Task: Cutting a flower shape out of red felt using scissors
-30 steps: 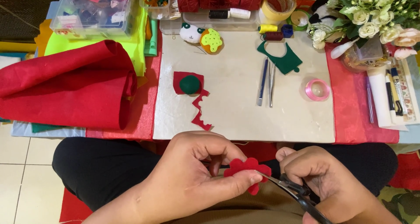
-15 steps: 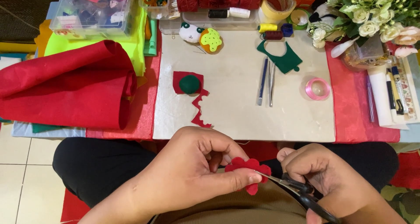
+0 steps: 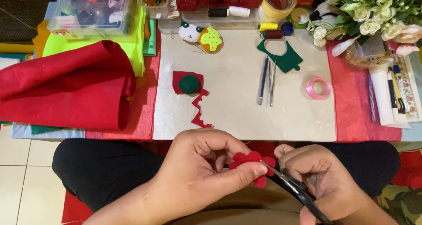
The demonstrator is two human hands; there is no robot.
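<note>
We judge the red felt flower [image 3: 251, 164] mostly cut (scalloped offcut [image 3: 200, 111] at 12 o'clock), left hand [image 3: 206, 172] pinching it, right hand [image 3: 323, 181] gripping scissors [image 3: 295, 189] at its edge.

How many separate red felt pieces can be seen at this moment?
4: a scalloped piece pinched in the left hand at the scissors; a square under a green dome; a zigzag offcut below it; a big roll at left. Others may be hidden.

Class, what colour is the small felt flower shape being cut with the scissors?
Red. The felt flower shows best in the head view, pinched in the left hand.
</note>
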